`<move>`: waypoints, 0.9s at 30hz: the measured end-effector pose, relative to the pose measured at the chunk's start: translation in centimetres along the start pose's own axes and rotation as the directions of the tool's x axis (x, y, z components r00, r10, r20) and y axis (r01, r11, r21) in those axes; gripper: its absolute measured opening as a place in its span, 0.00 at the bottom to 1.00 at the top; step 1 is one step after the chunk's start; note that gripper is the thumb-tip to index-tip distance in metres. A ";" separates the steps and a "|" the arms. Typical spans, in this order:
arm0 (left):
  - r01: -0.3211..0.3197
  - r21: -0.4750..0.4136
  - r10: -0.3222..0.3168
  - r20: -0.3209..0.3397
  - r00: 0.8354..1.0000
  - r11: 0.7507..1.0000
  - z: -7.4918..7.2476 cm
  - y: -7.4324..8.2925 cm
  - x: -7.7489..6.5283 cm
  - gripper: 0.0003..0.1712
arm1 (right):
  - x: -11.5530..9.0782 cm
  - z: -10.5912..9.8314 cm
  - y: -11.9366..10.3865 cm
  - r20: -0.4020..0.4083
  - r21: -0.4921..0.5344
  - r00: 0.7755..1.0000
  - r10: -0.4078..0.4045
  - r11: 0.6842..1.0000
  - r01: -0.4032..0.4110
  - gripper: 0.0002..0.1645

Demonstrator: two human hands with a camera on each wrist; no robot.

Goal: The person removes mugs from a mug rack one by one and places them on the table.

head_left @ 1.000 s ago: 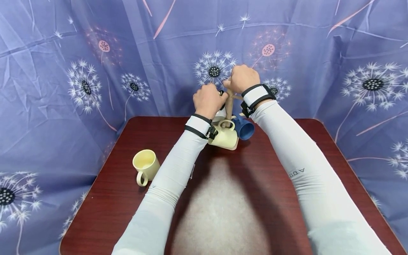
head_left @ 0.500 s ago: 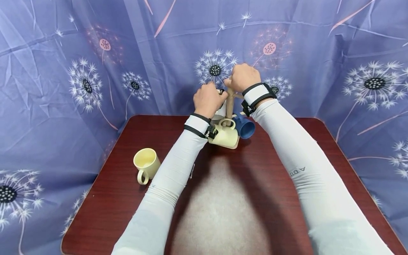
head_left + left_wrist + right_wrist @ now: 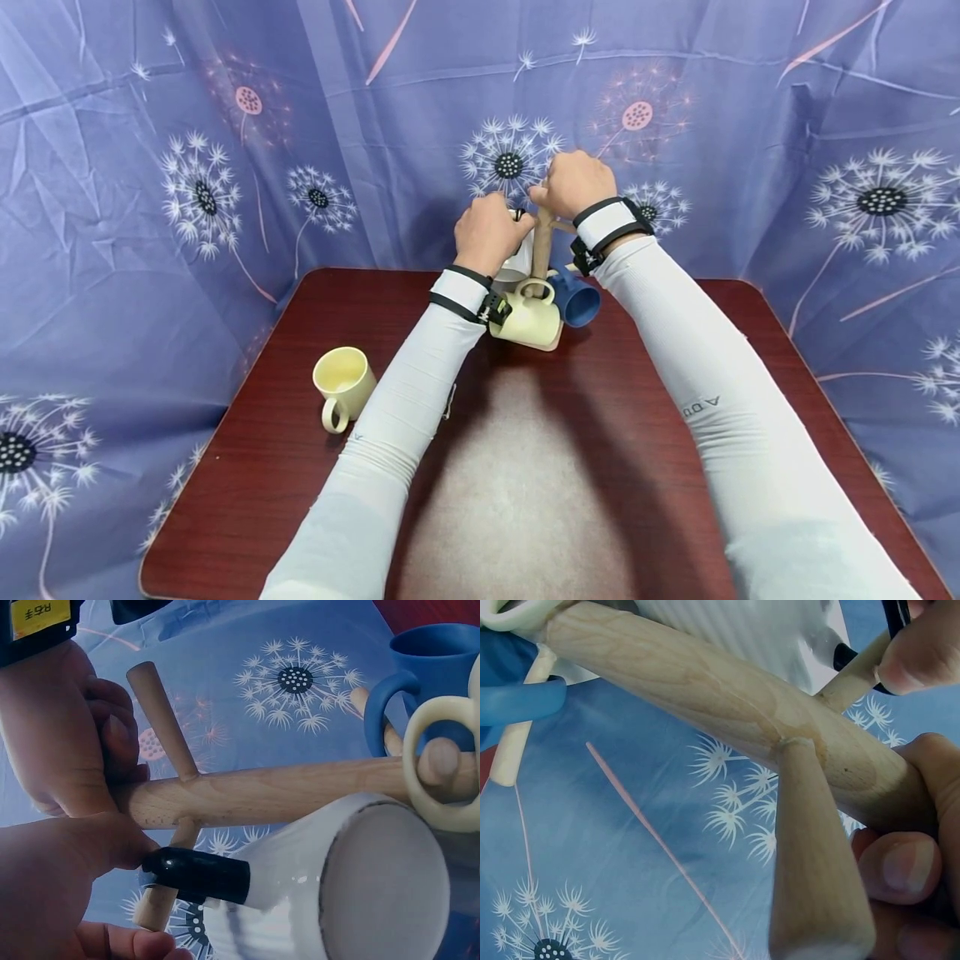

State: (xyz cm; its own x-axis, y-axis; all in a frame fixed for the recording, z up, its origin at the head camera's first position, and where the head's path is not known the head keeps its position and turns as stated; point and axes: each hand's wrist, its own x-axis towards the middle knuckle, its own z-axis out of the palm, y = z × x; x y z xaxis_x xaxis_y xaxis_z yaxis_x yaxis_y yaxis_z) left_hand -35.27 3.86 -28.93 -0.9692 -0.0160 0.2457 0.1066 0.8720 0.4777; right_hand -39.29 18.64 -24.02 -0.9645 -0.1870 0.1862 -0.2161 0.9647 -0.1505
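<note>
A wooden mug tree [image 3: 542, 242] stands at the far side of the table. My right hand [image 3: 577, 185] grips the top of its post, fingers curled round the wood. Beside it, my left hand [image 3: 486, 236] pinches the black handle [image 3: 202, 874] of a white mug [image 3: 281, 889]. That handle is at an upper peg [image 3: 156, 906], which passes by or through it; the overlap hides which. Lower on the tree hang a pale yellow mug [image 3: 534, 323], facing me, and a blue mug [image 3: 576, 300] to its right. Another upper peg [image 3: 814, 855] carries no mug.
A second pale yellow mug [image 3: 343, 382] stands upright on the dark red table [image 3: 292, 333], left of my left forearm. A blue dandelion-print curtain [image 3: 405, 167] hangs close behind the tree and along both sides.
Both hands keep nearly the same places on the mug handle and the post. A little more of the white mug shows beside the post. The other mugs have not moved.
</note>
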 end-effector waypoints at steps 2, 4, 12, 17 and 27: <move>-0.005 -0.015 0.005 0.011 1.000 1.000 -0.1 -0.1 0.0 0.20 | -0.1 0.1 0.0 -0.008 0.003 1.000 -0.001 1.000 0.001 0.28; -0.003 -0.023 0.004 0.022 1.000 1.000 -0.1 -0.1 0.1 0.20 | -0.1 0.1 0.1 -0.014 0.009 1.000 -0.001 1.000 0.001 0.29; -0.018 -0.025 0.020 0.050 0.999 1.000 -0.4 -0.5 0.2 0.18 | -0.3 0.3 0.0 -0.020 0.016 1.000 -0.003 1.000 0.003 0.29; -0.040 -0.033 0.042 0.064 0.997 0.999 -0.7 -0.7 0.4 0.18 | -0.1 0.3 0.0 -0.009 0.011 1.000 0.001 1.000 -0.001 0.29; -0.097 -0.028 0.100 0.098 0.990 0.995 -1.5 -0.8 0.6 0.18 | -0.3 0.2 -0.3 -0.024 0.009 1.000 -0.001 1.000 0.001 0.29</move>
State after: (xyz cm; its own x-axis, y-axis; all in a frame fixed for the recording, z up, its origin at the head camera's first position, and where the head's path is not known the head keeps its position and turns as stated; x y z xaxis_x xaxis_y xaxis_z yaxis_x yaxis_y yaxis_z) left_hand -35.60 2.36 -27.90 -0.9709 0.1192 0.2078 0.2067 0.8552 0.4752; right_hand -38.93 18.37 -24.22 -0.9604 -0.1835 0.2097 -0.2187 0.9627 -0.1591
